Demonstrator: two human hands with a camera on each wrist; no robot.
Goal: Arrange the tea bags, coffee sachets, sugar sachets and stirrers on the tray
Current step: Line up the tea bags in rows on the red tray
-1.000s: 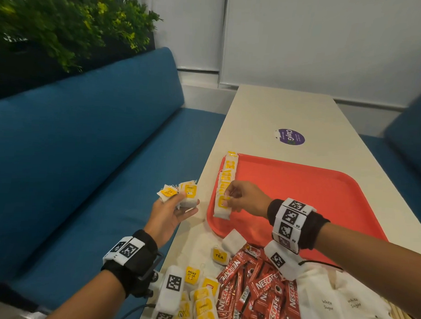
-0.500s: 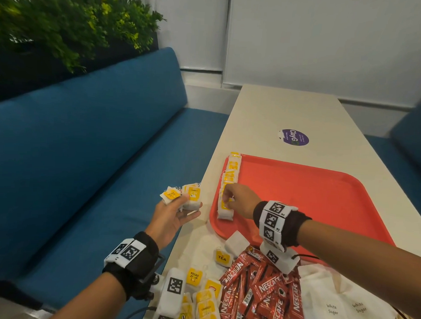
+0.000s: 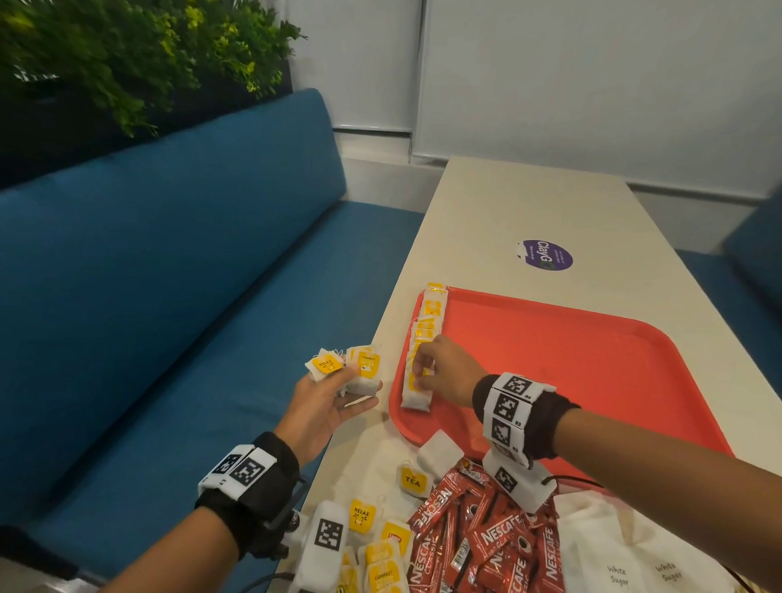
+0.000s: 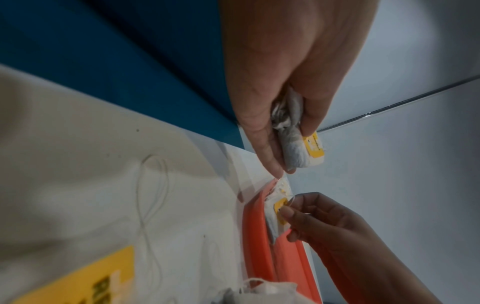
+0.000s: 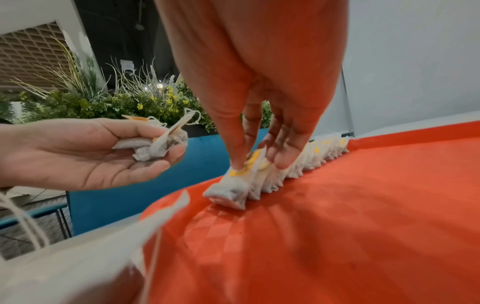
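A red tray (image 3: 577,369) lies on the beige table (image 3: 538,204). Along its left edge runs a row of white tea bags with yellow tags (image 3: 432,313). My right hand (image 3: 422,373) is at the near end of that row. There its thumb and fingers (image 5: 283,158) pinch the nearest tea bag (image 5: 228,191), which stands on the tray (image 5: 337,205). My left hand (image 3: 332,396) hovers just left of the tray, palm up, with the thumb holding a few tea bags (image 3: 360,370) against its fingers. The left wrist view shows these held tea bags (image 4: 298,152) bunched in the fingers.
Near the front edge lie loose tea bags (image 3: 380,566), a heap of red Nescafe sachets (image 3: 491,548) and white sugar sachets (image 3: 636,575). A purple sticker (image 3: 548,255) marks the table beyond the tray. A blue bench (image 3: 158,310) runs along the left.
My right hand has stayed at the near end of the tea bag row, shifting only slightly. The left hand still holds its tea bags beside the tray.
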